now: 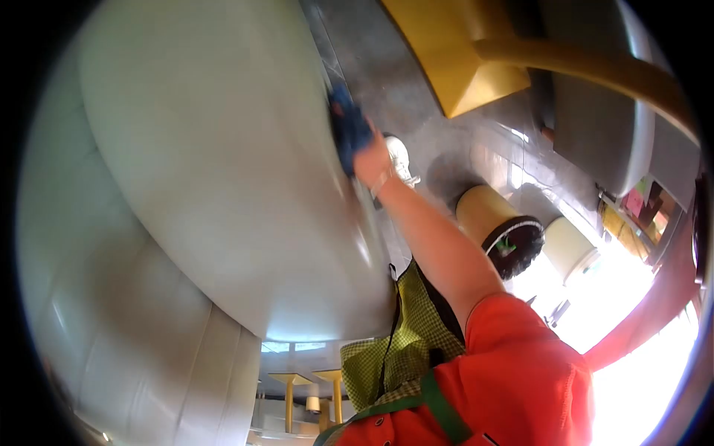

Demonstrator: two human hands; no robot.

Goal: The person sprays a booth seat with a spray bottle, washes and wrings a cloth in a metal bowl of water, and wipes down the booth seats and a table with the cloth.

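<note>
My right hand (370, 157) is closed around a dark blue cloth (346, 130) and partly blurred by motion. The cloth lies against the edge of a large, smooth, pale surface (216, 149) with a rounded outline, possibly a tabletop. A thin bracelet circles that wrist, and the bare forearm reaches out from a red sleeve (513, 334). Below the arm hangs a green checked apron (409, 327). My left hand does not show.
Left of the pale surface runs a panelled, padded-looking bench (141, 334). A yellow pedestal base (468, 74) stands on the grey floor (379, 67). A tan bin (480, 212) with a black liner and a white shoe (399, 157) are near my arm. Bright light glares at right.
</note>
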